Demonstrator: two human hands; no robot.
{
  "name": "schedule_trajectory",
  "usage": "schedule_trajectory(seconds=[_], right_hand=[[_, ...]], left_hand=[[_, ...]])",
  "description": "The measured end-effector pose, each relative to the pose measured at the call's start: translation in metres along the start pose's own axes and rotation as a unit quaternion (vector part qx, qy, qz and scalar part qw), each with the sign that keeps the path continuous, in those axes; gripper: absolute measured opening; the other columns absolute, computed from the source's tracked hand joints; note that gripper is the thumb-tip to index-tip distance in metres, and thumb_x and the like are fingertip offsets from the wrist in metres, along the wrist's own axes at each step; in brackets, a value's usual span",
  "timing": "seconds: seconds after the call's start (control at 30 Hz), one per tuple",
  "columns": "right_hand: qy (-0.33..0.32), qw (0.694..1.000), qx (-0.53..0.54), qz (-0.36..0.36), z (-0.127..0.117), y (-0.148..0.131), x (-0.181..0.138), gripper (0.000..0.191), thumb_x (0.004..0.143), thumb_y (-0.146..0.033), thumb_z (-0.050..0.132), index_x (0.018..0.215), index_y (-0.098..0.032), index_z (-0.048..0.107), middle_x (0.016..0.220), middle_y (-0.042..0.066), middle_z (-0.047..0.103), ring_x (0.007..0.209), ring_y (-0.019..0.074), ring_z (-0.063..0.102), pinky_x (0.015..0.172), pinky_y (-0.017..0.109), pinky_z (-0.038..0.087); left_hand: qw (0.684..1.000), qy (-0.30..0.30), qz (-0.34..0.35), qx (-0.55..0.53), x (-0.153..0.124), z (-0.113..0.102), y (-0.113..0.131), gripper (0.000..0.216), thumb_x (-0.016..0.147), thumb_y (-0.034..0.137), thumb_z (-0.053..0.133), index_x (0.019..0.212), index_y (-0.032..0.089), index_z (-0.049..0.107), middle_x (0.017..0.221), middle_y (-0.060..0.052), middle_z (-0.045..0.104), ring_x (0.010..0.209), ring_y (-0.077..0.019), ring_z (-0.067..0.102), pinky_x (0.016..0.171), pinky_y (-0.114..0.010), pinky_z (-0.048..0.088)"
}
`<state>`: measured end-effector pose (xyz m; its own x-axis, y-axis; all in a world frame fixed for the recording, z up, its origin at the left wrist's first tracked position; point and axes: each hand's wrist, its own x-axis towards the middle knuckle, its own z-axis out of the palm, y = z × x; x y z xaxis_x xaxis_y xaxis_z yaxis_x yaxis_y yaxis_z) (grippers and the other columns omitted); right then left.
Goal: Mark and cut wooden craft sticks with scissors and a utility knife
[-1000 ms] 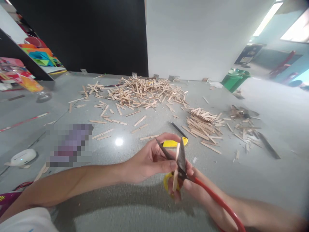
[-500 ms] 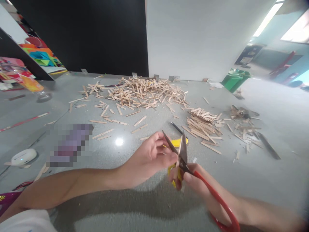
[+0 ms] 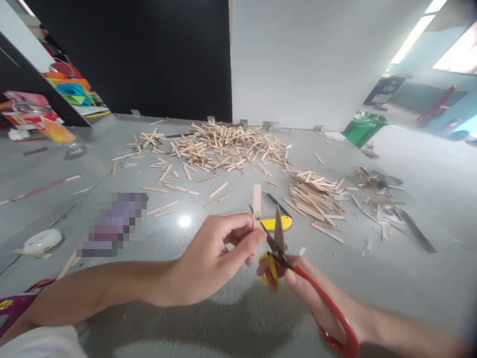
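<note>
Between thumb and fingers, my left hand (image 3: 219,253) pinches a flat wooden stick (image 3: 257,199) that stands upright with its rounded end up. A small dark mark shows low on the stick. My right hand (image 3: 301,278) is closed round the handles of a pair of scissors (image 3: 278,243), one red and one yellow. Their blades are spread; one blade passes by the stick near my left fingertips, and whether it touches cannot be made out. Behind the hands lie a yellow-handled cutter (image 3: 279,223) and a black pen (image 3: 275,200) on the grey floor.
A large heap of wooden sticks (image 3: 227,144) lies by the panels, a smaller pile (image 3: 316,191) right of centre. At the right are a metal ruler (image 3: 417,231) and a green bin (image 3: 365,128). A white mouse (image 3: 42,241) and a blurred-out purple object (image 3: 115,223) lie left.
My left hand now holds the stick upright, moved a little left of the scissors. Earlier the stick was down near the blades. The scissors remain spread in my right hand.
</note>
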<state>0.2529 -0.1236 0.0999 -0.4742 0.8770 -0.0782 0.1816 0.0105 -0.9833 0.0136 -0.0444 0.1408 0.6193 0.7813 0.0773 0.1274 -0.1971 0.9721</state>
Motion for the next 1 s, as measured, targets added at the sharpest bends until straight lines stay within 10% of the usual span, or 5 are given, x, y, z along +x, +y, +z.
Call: schedule_trajectory(seconds=[0.2,0.47,1.0], right_hand=[[0.016,0.998,0.046,-0.047,-0.005,0.0,-0.015,0.05,0.116,-0.065,0.041,0.101,-0.022,0.061,0.102,0.011,0.069,0.091,0.026,0.065,0.087,0.043,0.055],[-0.022,0.997,0.046,0.059,-0.014,-0.022,-0.032,0.06,0.108,-0.08,0.045,0.095,-0.023,0.061,0.083,0.007,0.064,0.069,0.0213,0.058,0.068,0.038,0.048],[-0.038,0.989,0.068,0.124,-0.017,-0.014,-0.039,0.06,0.107,-0.083,0.043,0.097,-0.025,0.053,0.075,0.001,0.058,0.062,0.0172,0.049,0.058,0.033,0.038]], left_hand=[[0.998,0.048,0.019,-0.04,-0.003,-0.004,0.002,0.025,0.115,0.045,0.061,0.107,0.021,0.062,0.072,0.005,0.061,0.063,-0.01,0.06,0.06,-0.02,0.049],[0.997,0.06,0.042,0.031,-0.006,-0.008,0.008,0.034,0.115,0.037,0.061,0.144,0.022,0.053,0.072,0.006,0.064,0.063,-0.0136,0.062,0.06,-0.024,0.049],[0.985,0.041,0.075,0.153,-0.006,-0.016,0.009,0.021,0.111,0.024,0.058,0.131,0.025,0.054,0.067,0.01,0.055,0.057,-0.0121,0.048,0.054,-0.021,0.039]])
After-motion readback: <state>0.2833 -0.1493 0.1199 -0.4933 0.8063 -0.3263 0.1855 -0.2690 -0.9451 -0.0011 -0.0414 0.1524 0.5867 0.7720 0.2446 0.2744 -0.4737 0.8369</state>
